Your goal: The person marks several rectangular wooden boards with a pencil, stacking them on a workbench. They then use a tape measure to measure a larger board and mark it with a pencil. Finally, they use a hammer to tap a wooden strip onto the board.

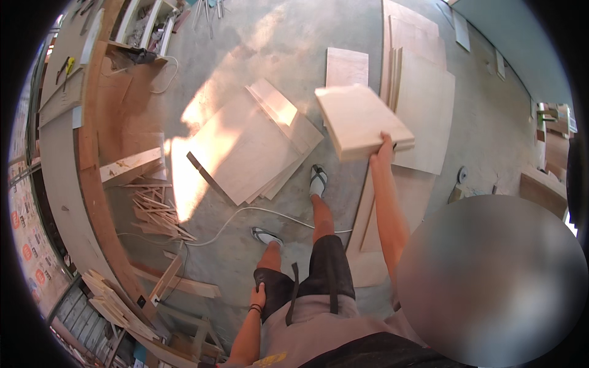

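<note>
My right hand (384,147) is stretched forward and grips the near corner of a stack of pale plywood boards (361,120), held level above the concrete floor. My left hand (257,299) hangs low beside my left thigh, against my dark shorts; it holds nothing that I can see. My two feet in sandals (318,180) stand on the floor below the held boards. A pile of larger plywood sheets (248,144) lies on the floor to the left of the held stack.
More plywood sheets (423,101) lie on the floor at the upper right. A white cable (245,211) runs across the floor by my feet. Offcut strips (153,211) and a long curved workbench (92,178) fill the left side. A blurred round shape covers the lower right.
</note>
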